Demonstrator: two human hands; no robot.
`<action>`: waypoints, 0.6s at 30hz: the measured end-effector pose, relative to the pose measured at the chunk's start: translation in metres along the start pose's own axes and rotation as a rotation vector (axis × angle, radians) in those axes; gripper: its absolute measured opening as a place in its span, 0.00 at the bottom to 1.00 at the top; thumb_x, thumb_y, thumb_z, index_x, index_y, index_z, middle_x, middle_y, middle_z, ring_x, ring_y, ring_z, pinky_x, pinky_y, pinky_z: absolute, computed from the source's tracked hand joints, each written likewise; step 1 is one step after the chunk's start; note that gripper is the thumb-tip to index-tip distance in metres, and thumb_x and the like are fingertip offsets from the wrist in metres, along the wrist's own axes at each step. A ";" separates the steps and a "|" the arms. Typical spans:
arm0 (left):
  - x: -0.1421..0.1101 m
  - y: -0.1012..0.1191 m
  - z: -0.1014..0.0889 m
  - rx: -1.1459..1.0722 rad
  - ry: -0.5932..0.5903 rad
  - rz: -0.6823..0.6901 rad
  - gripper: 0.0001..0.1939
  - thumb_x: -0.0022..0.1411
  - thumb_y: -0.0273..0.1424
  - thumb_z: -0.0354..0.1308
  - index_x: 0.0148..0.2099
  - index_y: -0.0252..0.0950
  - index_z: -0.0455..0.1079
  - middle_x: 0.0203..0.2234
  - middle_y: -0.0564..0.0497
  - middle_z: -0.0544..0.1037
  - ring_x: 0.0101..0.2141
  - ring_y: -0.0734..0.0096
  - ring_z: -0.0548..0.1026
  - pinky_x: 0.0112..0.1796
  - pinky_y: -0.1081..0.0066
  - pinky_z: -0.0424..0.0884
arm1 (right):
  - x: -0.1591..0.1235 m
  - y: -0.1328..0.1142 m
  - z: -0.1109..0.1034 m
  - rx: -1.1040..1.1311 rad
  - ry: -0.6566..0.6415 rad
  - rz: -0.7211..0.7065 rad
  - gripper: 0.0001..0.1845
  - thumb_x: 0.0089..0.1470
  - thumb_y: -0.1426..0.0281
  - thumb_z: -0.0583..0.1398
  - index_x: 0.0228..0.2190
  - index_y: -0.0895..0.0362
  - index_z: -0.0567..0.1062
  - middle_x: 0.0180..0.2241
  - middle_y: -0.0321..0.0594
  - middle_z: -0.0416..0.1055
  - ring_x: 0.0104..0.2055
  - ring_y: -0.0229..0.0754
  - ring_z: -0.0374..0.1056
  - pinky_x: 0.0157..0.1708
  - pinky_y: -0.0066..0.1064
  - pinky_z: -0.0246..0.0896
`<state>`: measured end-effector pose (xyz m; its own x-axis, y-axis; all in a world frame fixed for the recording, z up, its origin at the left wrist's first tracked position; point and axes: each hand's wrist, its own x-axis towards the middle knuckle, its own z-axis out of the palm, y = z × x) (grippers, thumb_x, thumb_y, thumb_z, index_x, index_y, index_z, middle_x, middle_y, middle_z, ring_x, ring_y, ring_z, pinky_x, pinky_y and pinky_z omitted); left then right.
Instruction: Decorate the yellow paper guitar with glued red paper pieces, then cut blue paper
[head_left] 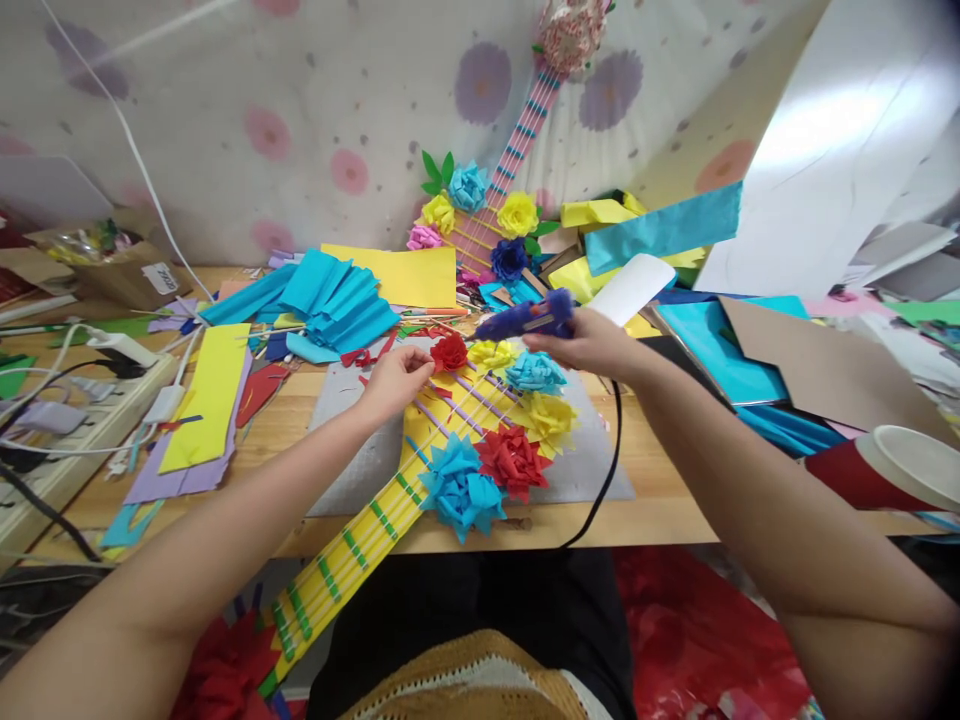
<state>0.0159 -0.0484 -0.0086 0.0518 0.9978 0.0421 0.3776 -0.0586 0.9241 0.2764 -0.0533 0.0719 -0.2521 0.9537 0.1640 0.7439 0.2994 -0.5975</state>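
My right hand (pixel 581 340) is wrapped around a blue hot glue gun (pixel 529 318), its nozzle pointing left toward a small red paper flower (pixel 449 352). The fingertips of my left hand (pixel 401 378) are pinched together at that flower's left edge. Beneath both hands lies a yellow paper guitar (pixel 390 515) with purple strips, white strings and green frets, its neck slanting down toward my lap. Around its body sit blue (pixel 463 488), red (pixel 514 462) and yellow (pixel 551 420) paper flowers. A grey mat (pixel 345 440) lies partly under the guitar.
A pink paper guitar (pixel 517 150) leans on the wall behind. Blue crepe paper (pixel 330 300) and yellow sheets (pixel 206 400) lie to the left, near a power strip (pixel 112 430). On the right are cardboard (pixel 832 360) and a red cup (pixel 862 470). The glue gun's black cord (pixel 611 470) hangs over the table edge.
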 end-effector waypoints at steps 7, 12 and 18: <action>-0.002 0.009 0.000 -0.008 -0.003 -0.013 0.05 0.47 0.31 0.56 0.28 0.35 0.67 0.20 0.54 0.72 0.23 0.74 0.71 0.28 0.72 0.67 | 0.007 -0.012 0.028 -0.091 -0.192 -0.080 0.25 0.44 0.49 0.58 0.33 0.57 0.75 0.29 0.38 0.74 0.32 0.43 0.67 0.29 0.28 0.58; -0.002 0.008 0.000 -0.021 -0.005 -0.011 0.06 0.45 0.32 0.57 0.27 0.35 0.67 0.21 0.54 0.72 0.22 0.75 0.70 0.27 0.72 0.67 | 0.010 -0.009 0.031 -0.114 -0.193 -0.086 0.24 0.46 0.50 0.57 0.34 0.57 0.75 0.31 0.38 0.74 0.32 0.42 0.68 0.30 0.28 0.59; -0.004 0.010 0.001 -0.015 -0.011 -0.008 0.06 0.46 0.32 0.56 0.28 0.35 0.67 0.21 0.53 0.72 0.22 0.74 0.71 0.27 0.72 0.67 | 0.010 -0.010 0.029 -0.129 -0.193 -0.116 0.22 0.47 0.52 0.57 0.34 0.57 0.74 0.31 0.39 0.74 0.32 0.42 0.67 0.30 0.29 0.58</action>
<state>0.0201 -0.0525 0.0002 0.0589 0.9978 0.0303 0.3640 -0.0497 0.9301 0.2485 -0.0477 0.0563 -0.4445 0.8934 0.0654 0.7730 0.4194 -0.4760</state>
